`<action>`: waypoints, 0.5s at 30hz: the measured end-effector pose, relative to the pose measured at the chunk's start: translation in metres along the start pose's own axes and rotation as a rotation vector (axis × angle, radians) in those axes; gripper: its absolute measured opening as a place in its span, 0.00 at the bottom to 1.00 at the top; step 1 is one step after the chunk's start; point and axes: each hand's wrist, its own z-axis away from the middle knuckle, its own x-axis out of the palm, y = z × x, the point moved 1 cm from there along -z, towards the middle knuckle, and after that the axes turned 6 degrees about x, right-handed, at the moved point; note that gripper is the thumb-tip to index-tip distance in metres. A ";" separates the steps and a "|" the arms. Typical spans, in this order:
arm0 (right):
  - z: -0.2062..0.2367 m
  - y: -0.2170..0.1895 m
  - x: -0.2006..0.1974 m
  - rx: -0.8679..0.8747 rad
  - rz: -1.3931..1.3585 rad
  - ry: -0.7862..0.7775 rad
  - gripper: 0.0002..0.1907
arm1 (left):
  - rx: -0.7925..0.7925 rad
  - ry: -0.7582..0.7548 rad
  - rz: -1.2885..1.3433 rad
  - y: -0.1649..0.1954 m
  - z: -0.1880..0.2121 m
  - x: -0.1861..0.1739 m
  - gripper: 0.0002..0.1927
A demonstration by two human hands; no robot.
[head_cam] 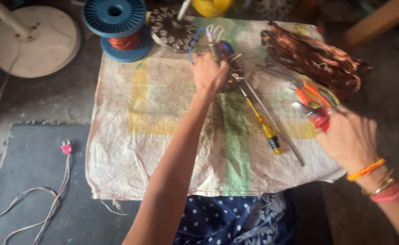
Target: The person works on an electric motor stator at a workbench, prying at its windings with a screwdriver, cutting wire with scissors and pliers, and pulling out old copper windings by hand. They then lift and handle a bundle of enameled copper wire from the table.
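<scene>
Right hand grips red-handled pliers; left hand closes on a round metal motor stator atop the woven sack-covered counter. It looks heavy and rigid, best held by its rim.

— What colours lie on the cloth?

— It is cream with faded yellow and green bands. The spool is blue, its wire coppery orange. The screwdriver is yellow and black.

— And the garment?

— Dark blue with white stars. The plug is pink.
</scene>
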 end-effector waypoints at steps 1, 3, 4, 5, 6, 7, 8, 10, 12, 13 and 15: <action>0.002 0.015 -0.002 0.054 0.024 -0.046 0.13 | -0.038 -0.060 0.014 -0.001 0.000 -0.001 0.17; 0.004 0.030 0.004 0.137 0.033 -0.091 0.12 | -0.116 -0.170 0.031 -0.002 -0.003 -0.004 0.19; 0.007 0.031 0.009 0.163 0.013 -0.099 0.13 | -0.104 -0.153 0.024 -0.002 -0.002 -0.005 0.19; 0.008 0.031 0.014 0.187 -0.008 -0.106 0.13 | -0.092 -0.135 0.016 -0.001 -0.002 -0.007 0.19; 0.004 0.027 0.019 0.154 -0.035 -0.077 0.14 | -0.083 -0.113 0.007 -0.001 -0.002 -0.008 0.19; 0.001 0.019 0.024 0.122 -0.063 -0.049 0.16 | -0.073 -0.102 -0.002 -0.001 -0.003 -0.010 0.20; -0.004 0.009 0.029 0.092 -0.090 -0.021 0.17 | -0.062 -0.092 -0.009 0.000 -0.003 -0.010 0.20; -0.021 -0.013 0.036 -0.001 -0.173 0.059 0.22 | -0.048 -0.080 -0.014 0.000 -0.004 -0.010 0.21; -0.040 -0.041 0.044 0.068 -0.269 -0.008 0.22 | -0.049 -0.074 -0.013 0.000 -0.003 -0.011 0.21; -0.049 -0.054 0.046 0.047 -0.238 0.034 0.23 | -0.065 -0.098 -0.019 0.000 -0.004 -0.010 0.22; -0.062 -0.080 0.047 0.002 -0.173 0.117 0.25 | -0.100 -0.143 -0.032 0.001 -0.004 -0.010 0.22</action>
